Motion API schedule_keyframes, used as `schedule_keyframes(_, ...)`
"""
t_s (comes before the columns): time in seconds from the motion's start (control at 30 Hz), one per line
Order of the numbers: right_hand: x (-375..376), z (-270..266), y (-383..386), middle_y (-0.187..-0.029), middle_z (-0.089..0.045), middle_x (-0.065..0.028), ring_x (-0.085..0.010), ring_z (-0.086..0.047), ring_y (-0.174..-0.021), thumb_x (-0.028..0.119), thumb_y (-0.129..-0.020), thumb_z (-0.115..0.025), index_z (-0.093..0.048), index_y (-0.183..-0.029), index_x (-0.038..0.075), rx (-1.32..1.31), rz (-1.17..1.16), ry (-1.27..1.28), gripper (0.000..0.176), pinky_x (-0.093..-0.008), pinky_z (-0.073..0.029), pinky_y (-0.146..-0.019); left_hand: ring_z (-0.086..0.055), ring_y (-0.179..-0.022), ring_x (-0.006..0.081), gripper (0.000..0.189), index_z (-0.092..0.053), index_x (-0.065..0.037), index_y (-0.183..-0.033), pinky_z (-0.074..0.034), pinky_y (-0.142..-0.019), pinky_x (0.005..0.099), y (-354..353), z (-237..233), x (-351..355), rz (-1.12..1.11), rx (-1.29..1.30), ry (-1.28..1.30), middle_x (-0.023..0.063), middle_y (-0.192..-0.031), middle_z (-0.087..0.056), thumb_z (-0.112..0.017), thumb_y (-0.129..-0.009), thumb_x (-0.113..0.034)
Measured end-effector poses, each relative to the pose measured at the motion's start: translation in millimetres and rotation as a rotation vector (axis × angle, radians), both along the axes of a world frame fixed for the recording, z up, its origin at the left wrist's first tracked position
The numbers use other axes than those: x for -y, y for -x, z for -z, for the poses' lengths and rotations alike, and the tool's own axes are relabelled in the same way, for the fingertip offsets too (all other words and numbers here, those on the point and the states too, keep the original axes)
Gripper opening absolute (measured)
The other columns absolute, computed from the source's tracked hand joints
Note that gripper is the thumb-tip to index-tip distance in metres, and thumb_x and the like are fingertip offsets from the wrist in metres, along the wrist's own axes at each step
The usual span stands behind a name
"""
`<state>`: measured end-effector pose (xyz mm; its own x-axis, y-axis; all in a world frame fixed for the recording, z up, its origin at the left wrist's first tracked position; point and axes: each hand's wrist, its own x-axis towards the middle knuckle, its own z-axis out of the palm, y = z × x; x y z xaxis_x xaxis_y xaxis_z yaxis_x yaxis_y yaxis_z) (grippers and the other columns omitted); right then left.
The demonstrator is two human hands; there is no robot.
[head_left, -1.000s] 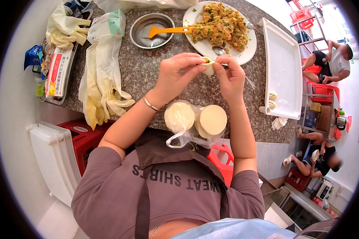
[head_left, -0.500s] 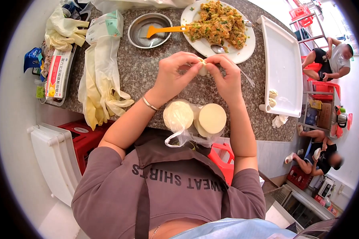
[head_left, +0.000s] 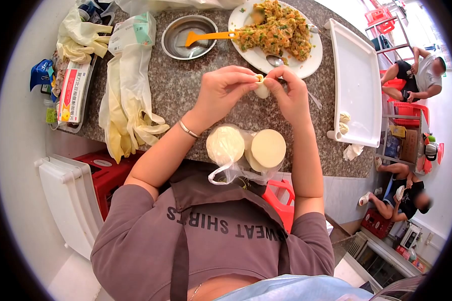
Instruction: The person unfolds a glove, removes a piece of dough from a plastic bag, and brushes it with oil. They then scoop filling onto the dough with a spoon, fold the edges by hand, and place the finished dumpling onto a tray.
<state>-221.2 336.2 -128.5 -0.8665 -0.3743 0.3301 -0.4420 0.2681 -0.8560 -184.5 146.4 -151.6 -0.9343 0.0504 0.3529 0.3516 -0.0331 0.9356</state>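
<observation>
Between my hands, above the counter, is a small pale dumpling (head_left: 261,91) with yellowish filling showing at its top. My left hand (head_left: 225,90) pinches its left edge, and my right hand (head_left: 289,93) pinches the right edge. Nearer to me lie two stacks of round dumpling wrappers, the left stack (head_left: 225,145) under clear plastic and the right stack (head_left: 268,149) uncovered on top. Beyond my hands a white plate (head_left: 236,22) carries chopped filling (head_left: 281,32), with a metal spoon (head_left: 274,60) at its near edge.
A metal bowl (head_left: 168,46) has an orange-handled utensil (head_left: 206,37) across it. To the right, a white tray (head_left: 356,80) holds folded dumplings (head_left: 344,123). Yellowish gloves (head_left: 118,108) hang over the counter's left side. Two people (head_left: 421,75) sit beyond the counter at right.
The dumpling has turned slightly, so its filling and pale underside show more. My right hand has shifted a little to the right; both hands still pinch the dumpling.
</observation>
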Motion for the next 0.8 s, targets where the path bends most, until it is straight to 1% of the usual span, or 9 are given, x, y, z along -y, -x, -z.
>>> schedule_keyframes(0.03,1,-2,-1,-0.081,-0.063,-0.0082,-0.0194,-0.059,-0.077,0.004,-0.085,-0.067,-0.062,-0.086,-0.001,0.003,0.002,0.0,0.007,-0.0302,-0.047,-0.073,-0.067,-0.086,0.0141,0.012,-0.072,0.002,-0.094,-0.057,-0.073,0.0251,0,1,-1,-0.012,-0.048,0.023,0.0103,-0.098,-0.069,-0.072,-0.083,-0.001)
schedule_keyframes(0.17,3,-4,-2,-0.081,-0.062,-0.0075,-0.0193,-0.058,-0.076,0.004,-0.083,-0.068,-0.063,-0.086,0.0,-0.008,0.003,0.001,0.008,-0.0305,-0.047,-0.072,-0.067,-0.085,0.0141,0.013,-0.072,0.001,-0.095,-0.057,-0.073,0.0247,1,-1,1,0.003,-0.085,0.066,0.0107,-0.099,-0.069,-0.072,-0.083,0.0)
schedule_keyframes(0.23,3,-3,-3,-0.081,-0.062,-0.0075,-0.0195,-0.058,-0.075,0.004,-0.083,-0.068,-0.063,-0.086,0.0,-0.026,-0.001,-0.003,0.007,-0.0306,-0.047,-0.071,-0.067,-0.09,0.0134,0.013,-0.072,0.002,-0.096,-0.056,-0.077,0.0244,0,-4,2,0.036,-0.066,0.085,0.012,-0.103,-0.068,-0.07,-0.084,0.003)
schedule_keyframes(0.3,6,-3,-6,-0.082,-0.063,-0.0085,-0.0216,-0.059,-0.076,0.006,-0.083,-0.068,-0.064,-0.086,0.0,-0.061,0.05,-0.023,0.008,-0.0315,-0.047,-0.072,-0.067,-0.089,0.0136,0.012,-0.072,0.002,-0.096,-0.057,-0.076,0.0247,-1,-3,1,0.02,-0.037,0.084,0.012,-0.102,-0.068,-0.07,-0.084,0.003)
schedule_keyframes(0.5,9,-3,-6,-0.084,-0.065,-0.0105,-0.0256,-0.061,-0.078,0.007,-0.084,-0.067,-0.064,-0.085,0.0,-0.114,0.026,-0.065,0.008,-0.0335,-0.048,-0.072,-0.067,-0.089,0.0148,0.012,-0.071,0.002,-0.097,-0.057,-0.075,0.0259,-1,-7,1,-0.03,0.002,0.101,0.0113,-0.103,-0.067,-0.069,-0.085,0.0)
schedule_keyframes(0.63,12,3,-9,-0.083,-0.065,-0.0099,-0.0235,-0.061,-0.078,0.007,-0.085,-0.067,-0.064,-0.086,0.0,-0.111,0.101,-0.025,0.008,-0.0326,-0.048,-0.072,-0.066,-0.092,0.0147,0.012,-0.07,0.003,-0.097,-0.056,-0.079,0.0253,-1,-9,1,0.023,0.064,0.088,0.0105,-0.104,-0.066,-0.069,-0.085,0.001)
schedule_keyframes(0.67,11,7,-8,-0.083,-0.065,-0.0095,-0.0222,-0.061,-0.078,0.007,-0.085,-0.067,-0.064,-0.087,0.0,-0.044,0.118,0.034,0.008,-0.0321,-0.048,-0.072,-0.066,-0.092,0.0147,0.012,-0.07,0.003,-0.097,-0.056,-0.079,0.0253,0,-7,0,0.023,0.063,0.088,0.0105,-0.104,-0.066,-0.069,-0.085,0.001)
schedule_keyframes(0.73,9,8,-6,-0.083,-0.065,-0.0091,-0.0208,-0.061,-0.078,0.007,-0.085,-0.067,-0.064,-0.087,0.0,0.023,0.131,0.091,0.008,-0.0315,-0.048,-0.072,-0.067,-0.087,0.0134,0.009,-0.072,0.002,-0.093,-0.056,-0.075,0.0249,2,-1,-3,0.016,0.128,-0.151,0.0093,-0.097,-0.068,-0.07,-0.084,0.0)
schedule_keyframes(0.8,4,8,-4,-0.082,-0.064,-0.0081,-0.0184,-0.06,-0.078,0.006,-0.085,-0.067,-0.063,-0.089,0.0,0.185,0.037,0.119,0.008,-0.0304,-0.047,-0.073,-0.066,-0.088,0.0132,0.009,-0.072,0.002,-0.093,-0.056,-0.075,0.0248,2,0,1,0.027,0.097,-0.086,0.009,-0.097,-0.068,-0.07,-0.084,0.0)
